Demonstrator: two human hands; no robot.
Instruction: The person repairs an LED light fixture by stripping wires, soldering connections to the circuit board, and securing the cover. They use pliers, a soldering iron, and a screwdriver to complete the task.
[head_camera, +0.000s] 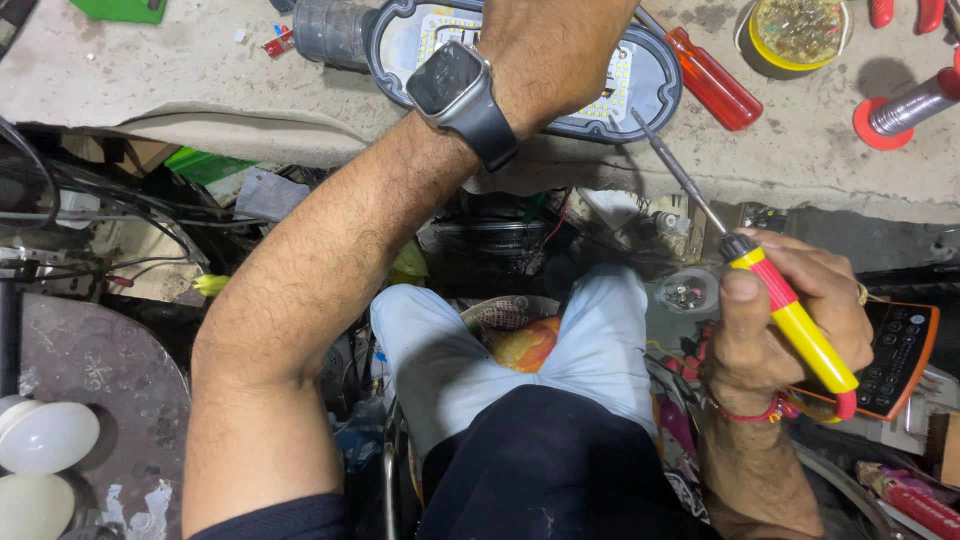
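Note:
My left hand (555, 50) rests flat on an oval lamp housing (650, 85) with a white panel of small diodes, lying on the workbench. A dark watch sits on that wrist. My right hand (790, 310) grips the yellow and red handle of a soldering iron (790, 315). Its long metal tip points up and left, and ends at the lower right rim of the lamp housing.
A red-handled screwdriver (712, 80), a yellow tin of bits (795, 35) and a red iron stand (895, 110) lie on the worn bench (150, 80). An orange-edged meter (905, 355) sits at right. White lamp domes (45, 440) at lower left. Tangled wires under the bench.

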